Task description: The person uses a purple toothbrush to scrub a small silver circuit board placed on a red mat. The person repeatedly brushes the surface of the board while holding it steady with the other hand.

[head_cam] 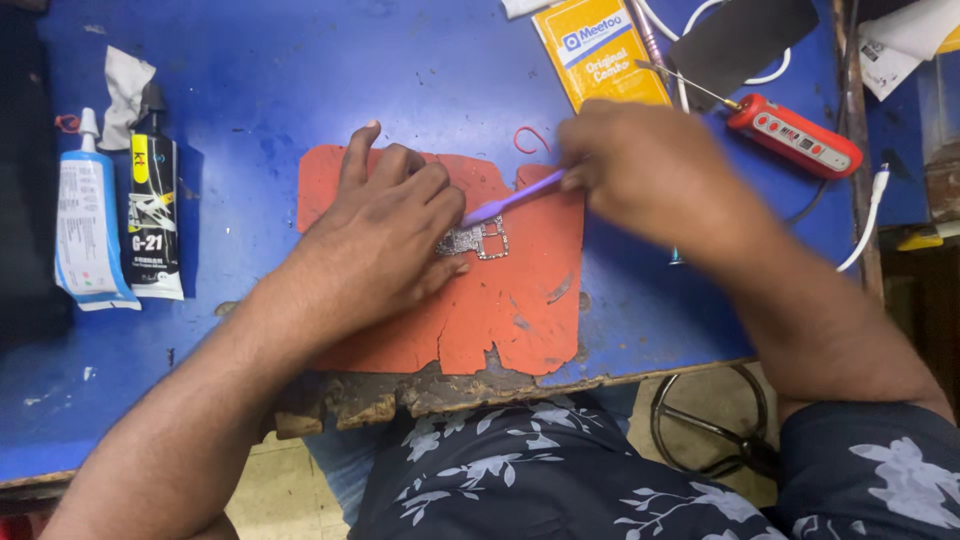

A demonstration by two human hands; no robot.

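A: What is the surface?
B: A worn blue table with a torn orange rubber mat in the middle of the frame.
A: And the hands?
B: The left hand lies flat, fingers spread, and presses a small silver metal frame part on the mat. The right hand is closed around a thin purple plastic tool, whose tip touches the part.

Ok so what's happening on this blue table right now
A person is working on a small metal frame piece that lies on an orange mat on the blue table. The left hand presses the piece down with its fingers, while the right hand holds a purple tool with its tip at the piece. Two glue tubes lie at the left, and a red pen-shaped tool at the right.
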